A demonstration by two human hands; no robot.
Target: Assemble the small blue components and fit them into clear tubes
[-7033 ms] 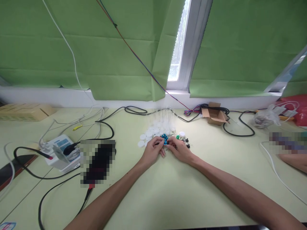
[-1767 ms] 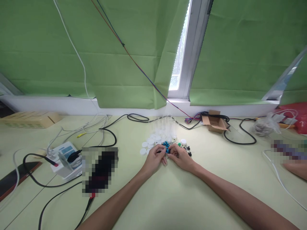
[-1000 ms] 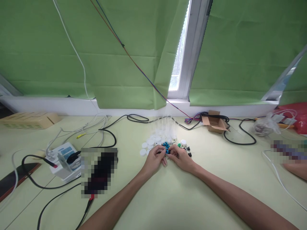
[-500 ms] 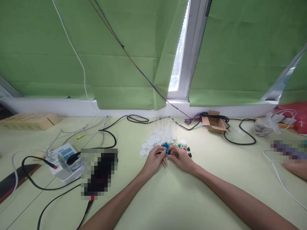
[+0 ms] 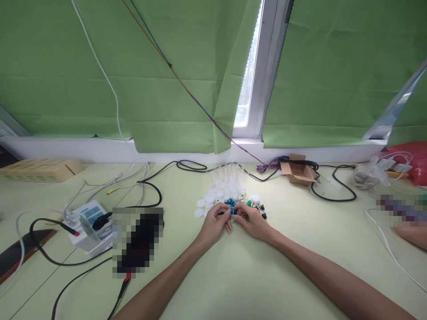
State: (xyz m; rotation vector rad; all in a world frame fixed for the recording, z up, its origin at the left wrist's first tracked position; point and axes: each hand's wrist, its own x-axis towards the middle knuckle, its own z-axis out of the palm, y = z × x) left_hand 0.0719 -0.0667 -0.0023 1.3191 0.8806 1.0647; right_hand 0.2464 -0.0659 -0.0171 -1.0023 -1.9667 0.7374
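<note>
At the middle of the table, my left hand (image 5: 215,222) and my right hand (image 5: 251,219) meet with bent fingers. Between their fingertips is a small shiny blue part (image 5: 232,211), pinched from both sides; its exact kind is too small to make out. More blue pieces (image 5: 230,202) lie just beyond the fingers. A green piece (image 5: 248,203) and several small black parts with thin wires (image 5: 263,214) are beside my right hand. Round white caps (image 5: 200,203) cluster beyond and left of my left hand, with clear tubes (image 5: 233,175) behind them.
An opened cardboard box (image 5: 298,172) stands at the back right among black cables (image 5: 333,201). To the left are a white power strip (image 5: 90,226) with plugs and a pixelated dark object (image 5: 140,242). A person's forearm (image 5: 412,235) rests at the right edge, near a white cable (image 5: 383,240).
Both hands stay in almost the same place, fingertips still together at the blue part. Only very slight finger movement shows.
</note>
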